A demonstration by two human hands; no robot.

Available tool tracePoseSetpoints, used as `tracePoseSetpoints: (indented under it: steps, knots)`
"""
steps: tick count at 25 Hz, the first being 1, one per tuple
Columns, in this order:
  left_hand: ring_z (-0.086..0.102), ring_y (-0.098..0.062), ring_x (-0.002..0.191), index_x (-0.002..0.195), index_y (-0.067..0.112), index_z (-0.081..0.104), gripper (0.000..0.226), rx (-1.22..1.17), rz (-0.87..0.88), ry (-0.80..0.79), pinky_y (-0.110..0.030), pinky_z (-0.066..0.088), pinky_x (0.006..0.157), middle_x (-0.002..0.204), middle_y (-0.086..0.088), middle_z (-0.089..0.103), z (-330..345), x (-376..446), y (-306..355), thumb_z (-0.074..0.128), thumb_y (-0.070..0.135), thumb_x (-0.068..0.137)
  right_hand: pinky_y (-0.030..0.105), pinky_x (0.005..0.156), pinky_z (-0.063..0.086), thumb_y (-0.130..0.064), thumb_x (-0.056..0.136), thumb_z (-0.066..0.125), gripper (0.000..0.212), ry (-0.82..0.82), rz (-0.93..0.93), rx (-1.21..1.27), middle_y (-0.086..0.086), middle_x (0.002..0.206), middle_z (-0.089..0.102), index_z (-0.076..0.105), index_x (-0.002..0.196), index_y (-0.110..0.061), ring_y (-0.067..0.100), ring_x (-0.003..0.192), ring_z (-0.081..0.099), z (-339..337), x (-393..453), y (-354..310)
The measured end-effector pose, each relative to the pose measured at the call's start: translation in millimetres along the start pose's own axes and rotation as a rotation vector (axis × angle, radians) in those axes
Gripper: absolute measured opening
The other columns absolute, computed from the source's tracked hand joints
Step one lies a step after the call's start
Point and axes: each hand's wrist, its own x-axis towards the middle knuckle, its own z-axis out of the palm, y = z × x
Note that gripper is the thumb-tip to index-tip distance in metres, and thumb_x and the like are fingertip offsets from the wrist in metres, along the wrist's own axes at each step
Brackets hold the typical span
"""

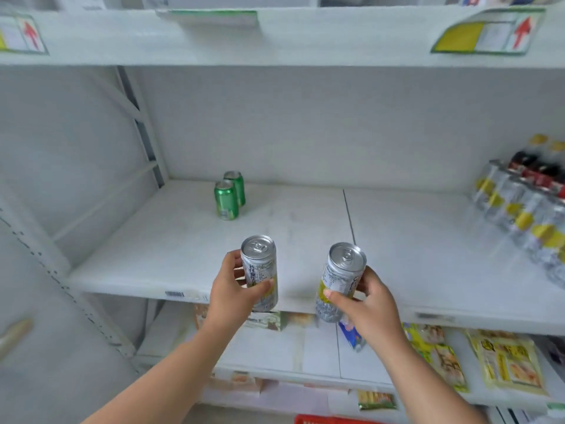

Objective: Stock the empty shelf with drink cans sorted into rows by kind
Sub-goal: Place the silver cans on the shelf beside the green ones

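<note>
Barely getting started here, honestly. Two green cans point(229, 195) are already standing one behind the other on the white shelf point(305, 240), way back at about 11 o'clock from my hands, so that's the first row begun. Everything else on that board is bare except the pack of clear bottles with yellow labels point(519, 215) off at 2 o'clock.

Right now I'm holding a silver-and-yellow can in each hand. My left hand point(232, 289) is gripping the left can point(260, 270) around its lower half, and my right hand point(370, 301) is wrapping the right can point(341, 280), which is tilting a bit. Both are hovering over the front edge, not set down yet.

I'm guessing these start a second row beside the green ones. Plenty of stocking left.
</note>
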Motion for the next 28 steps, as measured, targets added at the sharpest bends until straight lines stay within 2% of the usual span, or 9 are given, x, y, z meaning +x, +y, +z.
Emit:
tracePoseSetpoints:
  steps: [2, 6, 9, 11, 16, 18, 21, 24, 28]
  knots:
    - [0.061, -0.006, 0.085, 0.110, 0.022, 0.048, 0.055, 0.010, -0.017, 0.013, -0.016, 0.047, 0.067, 0.099, 0.010, 0.061, -11.5, 34.7, -9.7, 0.080, 0.006, 0.068, 0.009, 0.064, 0.047, -0.014, 0.066, 0.084, 0.045, 0.030, 0.016, 0.019, -0.007, 0.098, 0.070, 0.062, 0.105, -0.019, 0.005, 0.095, 0.065, 28.7, 21.5, -5.6]
    - [0.058, 0.000, 0.087, 0.107, 0.029, 0.046, 0.055, 0.048, -0.006, -0.020, -0.014, 0.045, 0.069, 0.098, 0.018, 0.059, -23.6, 86.7, -28.7, 0.080, 0.010, 0.068, 0.011, 0.068, 0.048, -0.014, 0.068, 0.082, 0.045, 0.072, 0.038, 0.064, -0.011, 0.097, 0.070, 0.061, 0.106, -0.024, -0.009, 0.087, 0.062, 73.3, 60.6, -9.2]
    - [0.059, -0.005, 0.090, 0.109, 0.029, 0.046, 0.056, 0.058, -0.021, -0.027, -0.017, 0.047, 0.074, 0.101, 0.014, 0.060, -23.2, 112.1, -47.7, 0.080, 0.012, 0.067, 0.020, 0.074, 0.049, -0.017, 0.067, 0.082, 0.046, 0.119, 0.064, 0.063, -0.012, 0.098, 0.069, 0.060, 0.107, -0.025, -0.010, 0.088, 0.061, 94.6, 79.3, -0.8]
    - [0.060, -0.008, 0.091, 0.110, 0.029, 0.046, 0.056, 0.048, -0.037, -0.020, -0.021, 0.048, 0.077, 0.103, 0.013, 0.061, -21.5, 122.1, -58.5, 0.080, 0.014, 0.068, 0.019, 0.073, 0.048, -0.015, 0.068, 0.082, 0.047, 0.131, 0.076, 0.053, -0.014, 0.098, 0.069, 0.059, 0.108, -0.024, -0.012, 0.088, 0.060, 103.5, 86.5, 5.5]
    - [0.060, -0.004, 0.092, 0.110, 0.035, 0.045, 0.057, 0.042, -0.008, -0.047, -0.018, 0.049, 0.077, 0.101, 0.019, 0.059, -14.6, 141.8, -68.7, 0.081, 0.018, 0.068, 0.022, 0.077, 0.049, -0.014, 0.068, 0.082, 0.047, 0.128, 0.102, 0.025, -0.015, 0.099, 0.068, 0.057, 0.105, -0.029, -0.016, 0.087, 0.059, 115.1, 97.1, 18.2]
    - [0.059, -0.002, 0.093, 0.112, 0.035, 0.045, 0.058, 0.038, -0.004, -0.054, -0.017, 0.048, 0.077, 0.102, 0.019, 0.059, -7.2, 157.4, -70.2, 0.080, 0.018, 0.069, 0.026, 0.081, 0.051, -0.013, 0.067, 0.082, 0.047, 0.135, 0.122, 0.034, -0.015, 0.099, 0.068, 0.057, 0.103, -0.031, -0.015, 0.088, 0.060, 118.3, 99.6, 22.2]
    - [0.061, -0.009, 0.092, 0.117, 0.028, 0.049, 0.057, 0.073, 0.039, -0.027, -0.019, 0.048, 0.077, 0.106, 0.011, 0.063, 8.8, 188.9, -72.8, 0.080, 0.019, 0.069, 0.030, 0.084, 0.053, -0.014, 0.067, 0.082, 0.049, 0.152, 0.140, 0.050, -0.017, 0.101, 0.068, 0.057, 0.104, -0.034, -0.013, 0.091, 0.061, 122.5, 102.9, 26.6]
    - [0.062, -0.012, 0.093, 0.121, 0.023, 0.050, 0.060, 0.081, 0.039, 0.008, -0.026, 0.051, 0.080, 0.107, 0.006, 0.065, 25.1, 223.2, -74.3, 0.079, 0.020, 0.070, 0.029, 0.084, 0.053, -0.014, 0.067, 0.082, 0.049, 0.171, 0.139, 0.058, -0.021, 0.098, 0.069, 0.057, 0.102, -0.036, -0.011, 0.091, 0.061, 125.6, 104.9, 28.6]
    - [0.062, -0.017, 0.093, 0.115, 0.022, 0.052, 0.053, 0.087, 0.047, 0.032, -0.033, 0.053, 0.082, 0.104, 0.002, 0.065, 43.0, 264.4, -73.9, 0.079, 0.020, 0.070, 0.027, 0.083, 0.052, -0.014, 0.068, 0.082, 0.050, 0.173, 0.133, 0.048, -0.030, 0.098, 0.066, 0.055, 0.098, -0.044, -0.008, 0.091, 0.063, 129.5, 105.9, 31.5]
